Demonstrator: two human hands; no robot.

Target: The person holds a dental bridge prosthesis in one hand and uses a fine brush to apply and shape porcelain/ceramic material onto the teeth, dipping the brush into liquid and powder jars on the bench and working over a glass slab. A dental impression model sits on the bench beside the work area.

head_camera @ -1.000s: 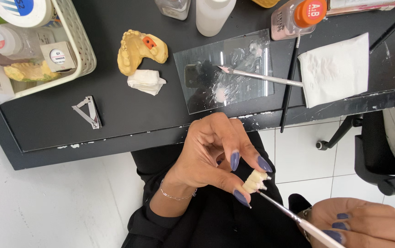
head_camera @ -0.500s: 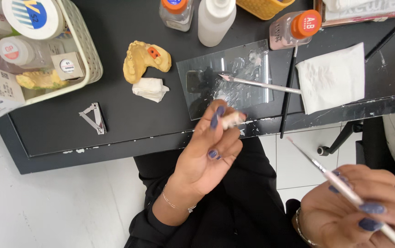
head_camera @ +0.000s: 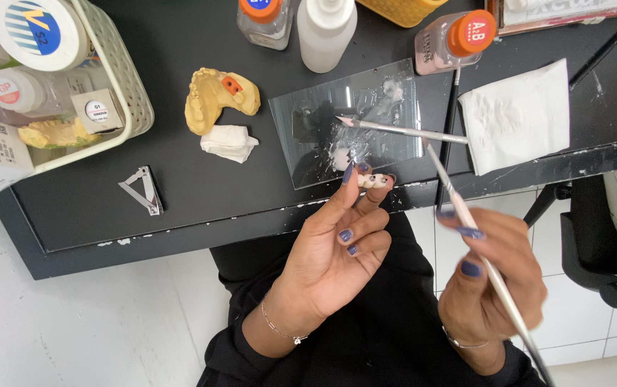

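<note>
The left hand (head_camera: 337,251), raised palm-up, pinches one small white tooth bridge (head_camera: 373,180); the right hand (head_camera: 491,290) grips one slim silver-handled brush (head_camera: 466,222); two yellow plaster jaw casts (head_camera: 219,97) lie far left.

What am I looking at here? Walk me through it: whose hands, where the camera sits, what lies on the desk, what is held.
There is one view, from a camera on the person's head, looking down at their own two hands and a black desk. The left hand pinches a small white row of model teeth at its fingertips. The right hand grips a thin brush, its tip pointing toward a clear glass slab. A metal tool lies across that slab. Nearby are a yellow jaw cast, a white wad, a folded tissue, bottles with orange caps and a white basket of jars.
</note>
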